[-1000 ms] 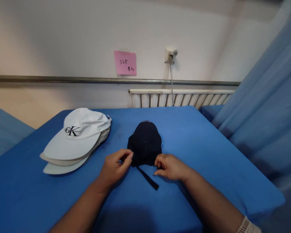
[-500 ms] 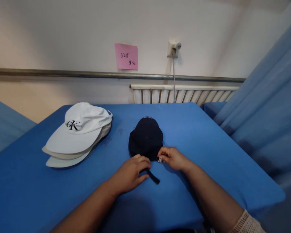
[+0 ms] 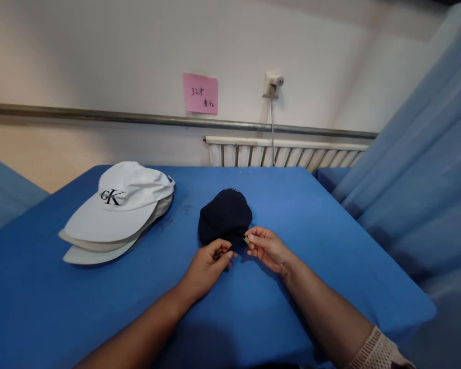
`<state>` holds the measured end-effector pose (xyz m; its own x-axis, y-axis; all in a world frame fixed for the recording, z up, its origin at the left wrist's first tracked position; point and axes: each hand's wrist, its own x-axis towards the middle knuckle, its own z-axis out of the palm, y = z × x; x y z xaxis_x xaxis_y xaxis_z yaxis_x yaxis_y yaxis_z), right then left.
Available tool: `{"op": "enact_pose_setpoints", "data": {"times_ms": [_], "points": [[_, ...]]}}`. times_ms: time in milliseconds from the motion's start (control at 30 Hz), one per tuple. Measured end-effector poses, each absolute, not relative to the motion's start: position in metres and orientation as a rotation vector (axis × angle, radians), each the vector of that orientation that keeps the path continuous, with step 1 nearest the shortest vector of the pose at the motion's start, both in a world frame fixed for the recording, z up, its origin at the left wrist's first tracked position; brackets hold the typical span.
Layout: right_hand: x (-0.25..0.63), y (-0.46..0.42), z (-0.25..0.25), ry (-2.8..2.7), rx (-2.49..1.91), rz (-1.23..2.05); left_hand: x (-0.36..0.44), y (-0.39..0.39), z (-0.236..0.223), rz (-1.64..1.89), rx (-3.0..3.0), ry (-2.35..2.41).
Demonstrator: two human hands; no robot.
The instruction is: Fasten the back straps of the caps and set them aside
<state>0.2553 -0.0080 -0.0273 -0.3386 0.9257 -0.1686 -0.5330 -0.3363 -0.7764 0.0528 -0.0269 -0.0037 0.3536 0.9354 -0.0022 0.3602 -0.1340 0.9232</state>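
A black cap [image 3: 225, 218] lies on the blue-covered table in front of me, its back edge toward me. My right hand [image 3: 268, 249] pinches a small metal buckle [image 3: 247, 239] at the cap's near right edge. Just left of it, my left hand [image 3: 209, 264] has thumb and fingers drawn together at the near edge, around the cap's dark strap, which is mostly hidden by the fingers. To the left sits a stack of caps, with a white cap [image 3: 134, 187] bearing dark letters on top and other pale brims below it.
The table [image 3: 311, 297] has a blue cover. Behind it are a white radiator [image 3: 288, 144], a metal rail [image 3: 138, 119], a wall socket [image 3: 271, 86] with a cord, and a pink note [image 3: 200, 93]. Blue curtains [image 3: 418, 169] hang at both sides.
My left hand has turned and its fingers have closed by the strap, whose loose end no longer shows. My right hand has tilted the buckle up. The cap's near edge is more bunched.
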Motion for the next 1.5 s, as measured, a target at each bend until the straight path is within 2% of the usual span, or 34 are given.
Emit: {"op": "enact_pose_setpoints", "data": {"times_ms": [333, 500, 933, 1167, 1500], "points": [[0.242, -0.014, -0.031, -0.906, -0.760, 1.697, 0.060, -0.026, -0.003, 0.755, 1.476, 1.181], [0.241, -0.014, -0.036, -1.112, -0.830, 1.526, 0.059, -0.025, -0.004, 0.721, 1.424, 1.188], [0.251, -0.026, -0.024, -1.481, -1.012, 1.354, 0.056, -0.023, -0.017, 0.711, 1.277, 1.096], [0.265, -0.027, -0.008, -2.087, -0.979, 0.769, 0.056, -0.022, -0.018, 0.731, 1.263, 1.066], [0.266, -0.029, -0.002, -2.286, -1.039, 0.481, 0.056, -0.023, -0.014, 0.733, 1.269, 1.045]]}}
